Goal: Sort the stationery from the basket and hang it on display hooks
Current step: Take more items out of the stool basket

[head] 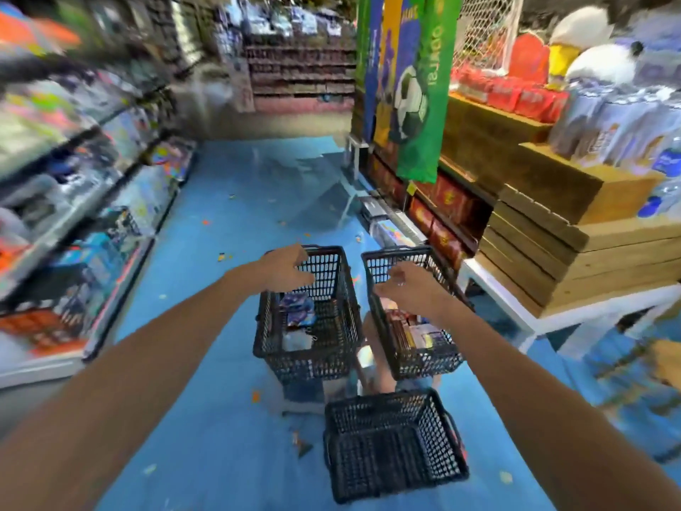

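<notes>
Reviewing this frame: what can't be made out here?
All head view.
Left shelves, their goods: motion blur.
Packets in left black mesh basket and right black mesh basket: small, blurred.
Right hand: its back hides any held item.
Display hooks: lost in blur.

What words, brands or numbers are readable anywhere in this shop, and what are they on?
Nothing can be quoted with confidence.
Green banner: large white letters running sideways, too distorted to read.
Red boxes: gold markings, blurred.
Shelf goods on the left: printing smeared by motion blur.
Packets in the black baskets: too small to read.
</notes>
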`<state>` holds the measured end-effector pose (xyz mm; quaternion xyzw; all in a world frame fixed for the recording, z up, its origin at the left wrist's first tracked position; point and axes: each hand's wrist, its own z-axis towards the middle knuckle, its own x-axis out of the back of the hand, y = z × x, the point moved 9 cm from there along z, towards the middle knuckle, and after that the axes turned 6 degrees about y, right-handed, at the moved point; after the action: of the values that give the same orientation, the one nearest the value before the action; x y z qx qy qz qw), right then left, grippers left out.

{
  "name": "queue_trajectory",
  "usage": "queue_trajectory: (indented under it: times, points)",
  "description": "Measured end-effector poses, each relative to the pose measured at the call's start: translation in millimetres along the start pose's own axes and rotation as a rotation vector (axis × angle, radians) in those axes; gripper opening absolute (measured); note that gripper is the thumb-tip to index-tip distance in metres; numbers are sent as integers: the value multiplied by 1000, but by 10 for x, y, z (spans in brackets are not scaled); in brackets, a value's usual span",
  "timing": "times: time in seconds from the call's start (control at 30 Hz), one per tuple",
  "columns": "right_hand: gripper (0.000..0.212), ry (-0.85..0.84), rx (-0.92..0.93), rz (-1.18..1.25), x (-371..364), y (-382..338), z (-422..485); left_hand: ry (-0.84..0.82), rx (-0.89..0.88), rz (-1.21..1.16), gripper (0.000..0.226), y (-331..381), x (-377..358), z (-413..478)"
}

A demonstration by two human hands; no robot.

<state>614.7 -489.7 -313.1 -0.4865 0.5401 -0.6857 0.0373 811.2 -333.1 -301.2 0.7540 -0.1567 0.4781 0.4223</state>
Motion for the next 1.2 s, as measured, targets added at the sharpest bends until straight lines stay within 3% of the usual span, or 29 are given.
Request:
queue_trajectory:
  times: [0.23, 0.37, 0.47, 0.63, 0.73, 0.93, 1.1, 1.2]
  points:
    - [54, -211, -104, 103, -1121, 15, 1125, -70, 171, -32, 50, -1036, -155, 678]
    - [63, -228, -257, 190, -1742, 293, 1926, -87, 232, -87, 15, -1604, -362, 1473]
    - [71, -254, -369, 197, -2271, 627, 2517, -138, 273, -143, 35, -1985, -643, 2174]
    - [42, -290, -533, 244, -3121, 1247, 3244, -169, 423, -351, 30, -2523, -1224, 3059]
    - [45, -304, -618, 230, -3648, 1671, 3566, -198, 490, -414, 20, -2880, -1701, 3557]
    - [72, -281, -708, 322, -4496, 2312, 3913, -144, 575, -400, 74, -3686, -2784, 4425]
    - [99, -298, -823, 367, -4903, 2647, 3991, -84, 608, -283, 58, -3600, -2768, 4566]
    - [115, -278, -884, 469, -5058, 2755, 3998, -109, 648, -179, 81, -3584, -2906, 4560]
